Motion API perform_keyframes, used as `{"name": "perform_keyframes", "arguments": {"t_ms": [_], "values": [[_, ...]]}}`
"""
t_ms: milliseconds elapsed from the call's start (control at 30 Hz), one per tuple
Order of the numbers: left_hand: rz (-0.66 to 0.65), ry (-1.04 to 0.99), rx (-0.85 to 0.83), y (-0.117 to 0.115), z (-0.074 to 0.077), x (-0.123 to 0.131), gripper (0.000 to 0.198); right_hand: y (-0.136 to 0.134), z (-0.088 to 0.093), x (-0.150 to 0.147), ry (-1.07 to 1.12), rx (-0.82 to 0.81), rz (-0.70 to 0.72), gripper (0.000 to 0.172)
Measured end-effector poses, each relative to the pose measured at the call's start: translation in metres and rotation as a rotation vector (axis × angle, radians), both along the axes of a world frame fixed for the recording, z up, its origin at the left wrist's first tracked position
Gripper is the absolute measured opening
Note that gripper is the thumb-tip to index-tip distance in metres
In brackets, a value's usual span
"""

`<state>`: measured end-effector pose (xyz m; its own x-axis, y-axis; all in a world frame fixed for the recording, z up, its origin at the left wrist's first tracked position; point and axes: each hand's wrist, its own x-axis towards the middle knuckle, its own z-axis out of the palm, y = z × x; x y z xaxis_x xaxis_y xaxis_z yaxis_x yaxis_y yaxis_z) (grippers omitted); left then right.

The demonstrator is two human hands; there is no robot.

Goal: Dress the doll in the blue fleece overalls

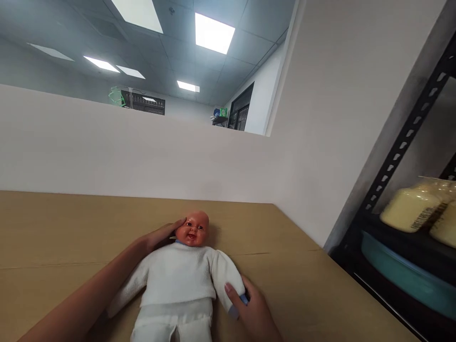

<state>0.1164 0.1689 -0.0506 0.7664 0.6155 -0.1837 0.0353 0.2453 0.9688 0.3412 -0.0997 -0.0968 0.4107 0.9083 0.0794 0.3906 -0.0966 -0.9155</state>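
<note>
A baby doll [192, 230] in a white fleece top [180, 275] and white trousers [174, 320] lies on its back with its head away from me. My left hand [166, 233] cups the side of its head; the fingertips show at the temple, and the rest of the grip is partly hidden behind the head. My right hand [254, 306] is closed around the end of the doll's sleeve [230, 275] at the right, thumb on top. Bits of blue cloth show at that cuff and at the neck. The doll's lower legs are out of frame.
The doll lies on a light brown tabletop [71, 232] that meets a low white wall [142, 156]. At the right, a black metal shelf [388, 161] holds clear-wrapped yellow packs [409, 209] above a teal basin [402, 275]. Ceiling lights show beyond the wall.
</note>
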Motion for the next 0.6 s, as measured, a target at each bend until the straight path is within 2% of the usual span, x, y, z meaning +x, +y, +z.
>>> {"name": "perform_keyframes", "arguments": {"t_ms": [167, 367, 500, 600], "values": [[-0.079, 0.039, -0.041, 0.000, 0.005, -0.004, 0.094, 0.002, -0.004, 0.004, -0.088, -0.036, 0.009, 0.072], [-0.119, 0.069, 0.006, 0.011, 0.013, -0.006, 0.086, 0.006, -0.014, 0.013, -0.081, -0.063, 0.014, 0.077], [-0.152, 0.048, 0.001, 0.014, 0.009, -0.010, 0.081, 0.007, -0.019, 0.015, -0.097, -0.080, 0.002, 0.075], [-0.207, -0.011, -0.026, 0.012, 0.002, -0.009, 0.082, 0.007, -0.019, 0.013, -0.120, -0.042, 0.002, 0.067]]}}
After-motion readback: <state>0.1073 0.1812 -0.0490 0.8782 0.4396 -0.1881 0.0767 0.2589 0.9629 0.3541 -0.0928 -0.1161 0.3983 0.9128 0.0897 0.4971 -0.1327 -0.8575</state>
